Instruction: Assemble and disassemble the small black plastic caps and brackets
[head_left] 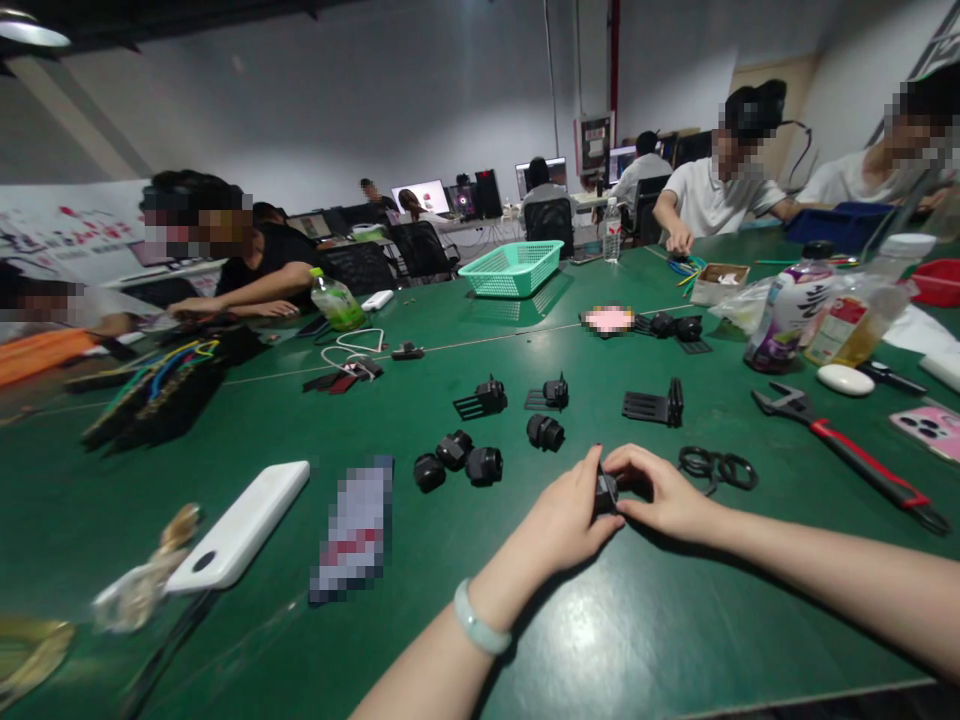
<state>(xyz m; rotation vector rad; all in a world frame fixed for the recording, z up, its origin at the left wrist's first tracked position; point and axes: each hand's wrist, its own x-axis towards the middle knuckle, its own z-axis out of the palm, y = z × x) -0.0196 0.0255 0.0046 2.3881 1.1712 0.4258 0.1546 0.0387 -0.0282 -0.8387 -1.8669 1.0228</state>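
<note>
My left hand (pixel 566 508) and my right hand (pixel 667 492) meet over the green table, closed on one black cable gland (pixel 606 492) between them. Fingers cover most of that part. Just beyond my hands lies another black cable gland (pixel 545 432). To its left, several more black glands (pixel 484 466) sit in a cluster. Farther back are black slotted brackets, one at the left (pixel 480 400), a middle one (pixel 551 393) and a right one (pixel 652 405). Several black rings (pixel 716 467) rest beside my right hand.
An adjustable wrench (pixel 855 450) with red-black handle lies right, near bottles (pixel 787 310) and a pink phone (pixel 930 432). A white power bank (pixel 240 525) and a blurred packet (pixel 354 535) lie left. A mint basket (pixel 514 270) stands farther back. Co-workers sit around the table.
</note>
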